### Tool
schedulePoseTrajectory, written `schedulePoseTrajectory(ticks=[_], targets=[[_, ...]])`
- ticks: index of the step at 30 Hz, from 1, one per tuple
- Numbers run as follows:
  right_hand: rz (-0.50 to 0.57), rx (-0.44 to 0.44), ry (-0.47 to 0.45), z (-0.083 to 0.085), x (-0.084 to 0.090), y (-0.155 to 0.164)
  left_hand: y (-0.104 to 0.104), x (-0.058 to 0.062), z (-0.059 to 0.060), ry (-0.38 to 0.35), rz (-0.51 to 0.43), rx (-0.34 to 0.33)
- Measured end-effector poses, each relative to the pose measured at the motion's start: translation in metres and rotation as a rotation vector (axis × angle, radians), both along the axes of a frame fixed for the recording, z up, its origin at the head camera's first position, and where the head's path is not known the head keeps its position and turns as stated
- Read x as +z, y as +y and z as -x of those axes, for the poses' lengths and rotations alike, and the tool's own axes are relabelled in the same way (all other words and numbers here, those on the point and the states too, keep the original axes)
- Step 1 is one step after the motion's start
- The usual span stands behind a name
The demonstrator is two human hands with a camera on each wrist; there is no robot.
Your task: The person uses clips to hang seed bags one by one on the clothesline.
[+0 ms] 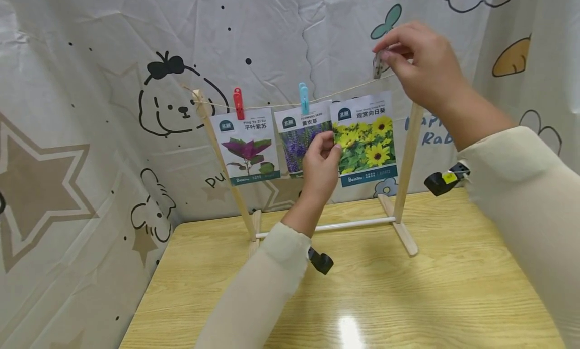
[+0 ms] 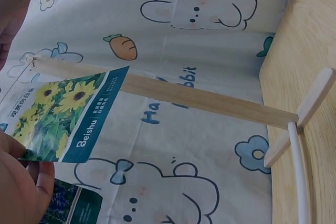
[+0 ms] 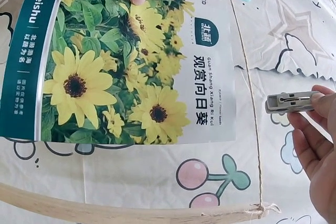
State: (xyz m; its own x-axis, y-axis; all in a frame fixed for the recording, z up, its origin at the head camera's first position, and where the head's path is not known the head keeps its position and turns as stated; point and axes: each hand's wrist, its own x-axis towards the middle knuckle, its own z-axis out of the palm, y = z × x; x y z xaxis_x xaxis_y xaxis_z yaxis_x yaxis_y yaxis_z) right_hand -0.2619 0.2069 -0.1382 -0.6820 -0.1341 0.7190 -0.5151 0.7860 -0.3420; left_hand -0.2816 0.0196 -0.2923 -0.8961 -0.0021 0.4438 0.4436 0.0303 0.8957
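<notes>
The sunflower packet [image 1: 366, 137] hung against the string [image 1: 344, 90], its left edge pinched by the left hand [image 1: 319, 163]. Above, the right hand [image 1: 419, 62] squeezed a grey clip [image 1: 377, 64]; best to bite packet and string together.

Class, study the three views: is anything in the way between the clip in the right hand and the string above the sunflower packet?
Nothing visible blocks it. The grey clip, pinched by the right hand, sits beside the string with only open space between. The left hand holds the sunflower packet below the string.
</notes>
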Motion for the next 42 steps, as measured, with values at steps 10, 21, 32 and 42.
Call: schedulePoseTrajectory(ticks=[10,21,32,42], targets=[[0.015,0.000,-0.082,0.009,0.006,-0.007,-0.001,0.003,0.001,-0.012,-0.006,0.003],[0.025,0.015,-0.161,0.014,0.007,-0.011,0.000,0.006,0.001,-0.012,0.011,0.011],[0.013,0.035,-0.223,0.016,0.003,-0.010,0.001,0.008,0.001,0.003,0.015,0.013],[0.001,0.049,-0.250,0.018,0.000,-0.011,0.001,0.008,0.001,0.003,0.012,0.013]])
